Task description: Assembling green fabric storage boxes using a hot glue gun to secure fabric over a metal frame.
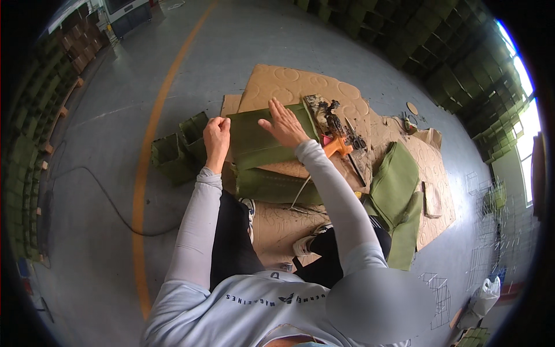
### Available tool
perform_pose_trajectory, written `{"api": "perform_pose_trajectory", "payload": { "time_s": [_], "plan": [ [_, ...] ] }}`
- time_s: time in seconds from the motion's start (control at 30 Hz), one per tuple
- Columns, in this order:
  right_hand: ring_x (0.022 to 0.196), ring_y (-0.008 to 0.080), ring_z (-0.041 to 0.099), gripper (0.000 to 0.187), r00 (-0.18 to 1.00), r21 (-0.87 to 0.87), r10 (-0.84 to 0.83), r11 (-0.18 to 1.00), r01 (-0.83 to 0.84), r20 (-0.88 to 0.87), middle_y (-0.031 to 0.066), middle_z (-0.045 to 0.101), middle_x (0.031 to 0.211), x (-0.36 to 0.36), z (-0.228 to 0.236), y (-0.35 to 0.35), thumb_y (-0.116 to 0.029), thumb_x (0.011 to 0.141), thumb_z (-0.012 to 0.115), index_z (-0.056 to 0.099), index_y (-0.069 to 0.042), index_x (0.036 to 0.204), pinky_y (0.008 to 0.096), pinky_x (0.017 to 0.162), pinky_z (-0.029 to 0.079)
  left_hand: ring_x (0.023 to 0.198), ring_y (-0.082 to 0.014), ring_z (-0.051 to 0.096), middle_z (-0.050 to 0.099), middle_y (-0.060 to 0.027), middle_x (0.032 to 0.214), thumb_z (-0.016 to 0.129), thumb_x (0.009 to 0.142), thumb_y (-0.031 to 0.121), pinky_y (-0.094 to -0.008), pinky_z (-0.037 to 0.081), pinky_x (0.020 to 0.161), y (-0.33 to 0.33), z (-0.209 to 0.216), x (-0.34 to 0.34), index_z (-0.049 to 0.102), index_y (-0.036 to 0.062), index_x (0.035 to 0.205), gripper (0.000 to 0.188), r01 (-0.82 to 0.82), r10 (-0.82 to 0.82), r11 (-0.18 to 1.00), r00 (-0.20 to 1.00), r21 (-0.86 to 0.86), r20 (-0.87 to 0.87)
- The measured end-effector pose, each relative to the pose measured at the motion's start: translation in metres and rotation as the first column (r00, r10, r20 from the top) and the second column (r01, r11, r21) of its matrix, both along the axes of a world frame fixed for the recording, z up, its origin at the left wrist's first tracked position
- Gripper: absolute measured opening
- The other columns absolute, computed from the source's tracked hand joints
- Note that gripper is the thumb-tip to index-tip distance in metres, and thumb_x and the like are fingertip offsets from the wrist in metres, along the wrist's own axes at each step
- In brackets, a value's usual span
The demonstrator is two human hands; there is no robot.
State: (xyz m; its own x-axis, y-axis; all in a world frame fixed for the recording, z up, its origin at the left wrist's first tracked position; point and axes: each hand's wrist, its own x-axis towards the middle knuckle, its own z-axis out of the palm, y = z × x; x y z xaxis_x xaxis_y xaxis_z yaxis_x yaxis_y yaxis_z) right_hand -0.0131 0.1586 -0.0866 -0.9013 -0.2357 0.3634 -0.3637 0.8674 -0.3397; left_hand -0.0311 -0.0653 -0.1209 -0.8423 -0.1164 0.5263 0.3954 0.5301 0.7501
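A green fabric box (260, 148) lies across the middle, one flat panel facing up. At the panel's left edge my left hand (217, 137) is closed, its fingers curled at the corner of the box. My right hand (283, 122) rests flat on the panel near its right side, fingers stretched and thumb apart. Just right of the box, an orange glue gun (335, 146) lies on a cluttered board, with black-handled scissors (358, 142) and dark clumped residue (328, 118) beside it. A pale cord runs below the box.
Embossed brown cardboard (266, 81) covers the floor. Green fabric sheets (396, 182) are piled at right. Open green boxes (176, 151) stand at left, near a dark cable (110, 199). Stacked green boxes (399, 34) line the walls; wire frames (485, 254) lie far right.
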Motion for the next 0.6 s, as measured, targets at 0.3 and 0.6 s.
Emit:
{"api": "perform_pose_trajectory", "payload": {
  "time_s": [0.3,0.6],
  "plan": [
    [0.147,0.0297,0.021,0.088,0.996,0.248,-0.029,0.969,0.006,0.088,0.0205,0.029,0.155,0.014,-0.024,-0.012,-0.065,0.095,0.038,0.030,0.005,0.148,0.0449,0.119,0.019,0.076,-0.0202,0.060,0.066,-0.0115,0.088,0.065,0.094,0.035,-0.0380,0.048,0.069,-0.002,-0.040,-0.022,0.063,0.0009,0.082,0.036,-0.043,-0.425,0.742,0.742,0.669,0.518],
    [0.138,0.0339,0.038,0.068,0.989,0.094,0.126,0.989,-0.118,-0.077,0.0223,0.043,0.146,0.082,-0.008,0.008,-0.046,0.094,0.056,0.045,0.006,0.138,0.0445,0.112,0.031,0.072,-0.0106,0.046,0.054,0.0015,0.078,0.070,0.091,0.025,-0.0303,0.039,0.066,0.028,-0.009,0.005,0.060,0.0068,0.079,0.024,-0.064,-0.419,0.559,0.838,0.827,0.349]
  ]
}}
